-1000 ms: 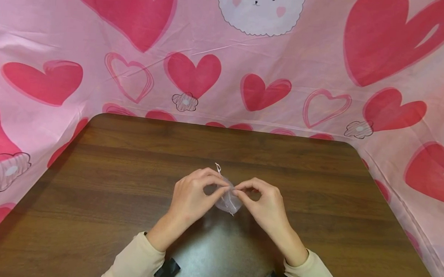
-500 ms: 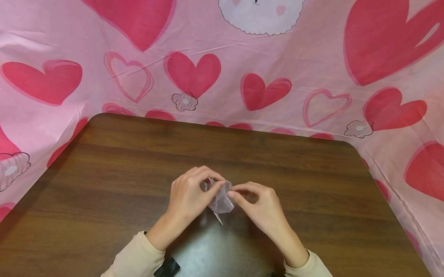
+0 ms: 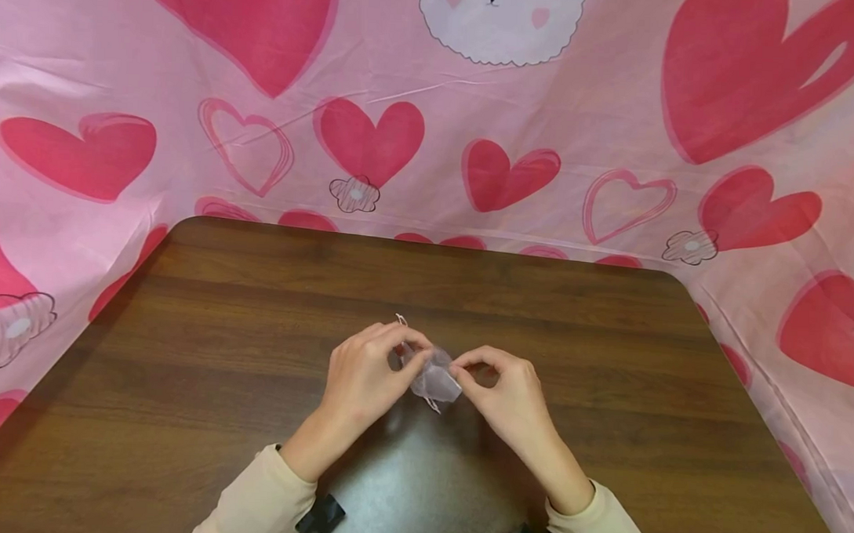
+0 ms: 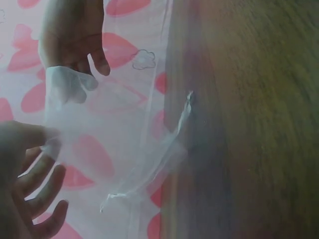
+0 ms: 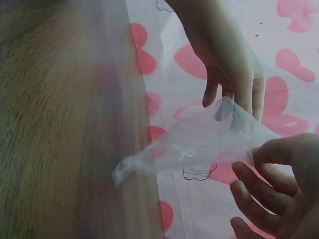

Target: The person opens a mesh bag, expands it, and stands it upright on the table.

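Observation:
A sheer whitish pouch [image 3: 437, 378] with thin cords hangs between the two hands above the table. My left hand [image 3: 367, 370] pinches one side between thumb and fingers, and my right hand [image 3: 513, 393] pinches the opposite side. In the left wrist view, the pouch [image 4: 94, 134] is spread between the left hand [image 4: 30, 174] and the right hand [image 4: 75, 37], its cord trailing. The right wrist view has the thin fabric [image 5: 199, 134] drawn to a point, with the right hand [image 5: 279, 186] at its near edge and the left hand [image 5: 227, 59] beyond.
Around the hands spreads a brown wooden table [image 3: 256, 292] with rounded far corners. A pink cloth [image 3: 447, 87] printed with red hearts stands behind it and at both sides. Dark devices [image 3: 322, 518] sit by the wrists, at the beige cuffs.
The pouch has shifted and turned between the fingers, its cords changing position. My left hand has moved slightly left since the earliest frame; my right fingers have moved slightly right since half a second ago.

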`<action>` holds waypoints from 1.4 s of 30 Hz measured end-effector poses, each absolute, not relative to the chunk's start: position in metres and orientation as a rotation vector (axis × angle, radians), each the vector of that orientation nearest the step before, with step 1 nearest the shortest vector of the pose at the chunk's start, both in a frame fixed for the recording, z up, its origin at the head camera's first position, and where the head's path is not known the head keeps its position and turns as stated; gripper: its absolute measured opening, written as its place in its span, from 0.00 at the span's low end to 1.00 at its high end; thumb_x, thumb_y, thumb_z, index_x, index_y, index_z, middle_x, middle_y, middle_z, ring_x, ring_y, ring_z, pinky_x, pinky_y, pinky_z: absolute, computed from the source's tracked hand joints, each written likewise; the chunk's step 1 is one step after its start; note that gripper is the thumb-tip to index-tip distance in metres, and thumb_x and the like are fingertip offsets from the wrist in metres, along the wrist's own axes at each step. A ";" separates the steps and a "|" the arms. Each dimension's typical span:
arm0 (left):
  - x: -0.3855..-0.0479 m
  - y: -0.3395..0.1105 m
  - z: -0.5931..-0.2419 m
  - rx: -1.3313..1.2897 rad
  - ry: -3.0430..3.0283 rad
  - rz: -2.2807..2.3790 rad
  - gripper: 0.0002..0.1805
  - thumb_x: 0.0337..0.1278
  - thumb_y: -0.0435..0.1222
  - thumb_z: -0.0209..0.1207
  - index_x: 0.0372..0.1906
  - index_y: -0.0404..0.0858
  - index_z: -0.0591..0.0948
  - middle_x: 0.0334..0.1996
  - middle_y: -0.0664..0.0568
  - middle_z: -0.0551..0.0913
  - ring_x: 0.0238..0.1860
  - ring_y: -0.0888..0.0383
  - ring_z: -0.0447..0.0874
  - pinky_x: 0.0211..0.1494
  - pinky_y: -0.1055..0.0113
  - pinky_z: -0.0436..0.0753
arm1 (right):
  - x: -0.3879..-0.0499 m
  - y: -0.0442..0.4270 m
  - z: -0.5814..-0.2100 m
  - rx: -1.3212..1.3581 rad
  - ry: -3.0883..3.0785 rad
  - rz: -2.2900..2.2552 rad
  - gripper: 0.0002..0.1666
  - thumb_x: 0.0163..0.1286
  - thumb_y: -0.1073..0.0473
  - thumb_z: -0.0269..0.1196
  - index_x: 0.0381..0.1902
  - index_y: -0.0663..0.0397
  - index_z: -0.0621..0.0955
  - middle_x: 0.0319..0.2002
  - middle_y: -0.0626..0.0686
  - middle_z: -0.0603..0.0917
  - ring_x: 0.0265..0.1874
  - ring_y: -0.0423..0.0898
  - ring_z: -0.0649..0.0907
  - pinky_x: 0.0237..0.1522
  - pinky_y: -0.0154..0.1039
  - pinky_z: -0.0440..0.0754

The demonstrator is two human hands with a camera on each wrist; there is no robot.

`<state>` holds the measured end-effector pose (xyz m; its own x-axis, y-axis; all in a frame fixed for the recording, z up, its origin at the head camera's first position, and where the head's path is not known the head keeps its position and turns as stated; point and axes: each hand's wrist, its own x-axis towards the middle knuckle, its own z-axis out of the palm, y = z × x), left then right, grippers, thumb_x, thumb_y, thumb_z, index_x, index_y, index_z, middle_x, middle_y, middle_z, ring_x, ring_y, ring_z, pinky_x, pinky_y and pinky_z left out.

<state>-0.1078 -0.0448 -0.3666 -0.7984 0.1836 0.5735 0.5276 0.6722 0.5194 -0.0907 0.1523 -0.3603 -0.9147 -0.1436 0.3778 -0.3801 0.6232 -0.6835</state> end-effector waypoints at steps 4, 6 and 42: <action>-0.107 -0.044 -0.369 -0.585 -2.484 -0.921 0.09 0.49 0.42 0.74 0.37 0.54 0.88 0.25 0.69 0.79 0.29 0.65 0.78 0.28 0.67 0.73 | -0.091 0.153 -0.361 0.415 -2.532 1.130 0.07 0.56 0.65 0.75 0.30 0.49 0.87 0.27 0.40 0.87 0.28 0.36 0.83 0.36 0.40 0.81; -0.107 -0.044 -0.370 -0.611 -2.505 -0.906 0.09 0.49 0.43 0.74 0.38 0.54 0.88 0.26 0.69 0.78 0.30 0.65 0.77 0.28 0.68 0.73 | -0.091 0.153 -0.362 0.418 -2.527 1.117 0.07 0.56 0.66 0.75 0.30 0.49 0.88 0.28 0.41 0.87 0.28 0.37 0.83 0.34 0.41 0.82; -0.109 -0.045 -0.369 -0.551 -2.445 -0.890 0.08 0.47 0.40 0.74 0.32 0.54 0.86 0.22 0.68 0.78 0.25 0.69 0.73 0.27 0.69 0.71 | -0.093 0.155 -0.362 0.515 -2.510 1.177 0.07 0.55 0.65 0.75 0.31 0.49 0.88 0.29 0.41 0.87 0.30 0.36 0.83 0.37 0.44 0.82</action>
<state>-0.1086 -0.0453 -0.3688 -0.8054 0.2041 0.5566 0.5141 0.7079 0.4844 -0.0928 0.1548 -0.3616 -0.8836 -0.1846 0.4303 -0.4488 0.5957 -0.6661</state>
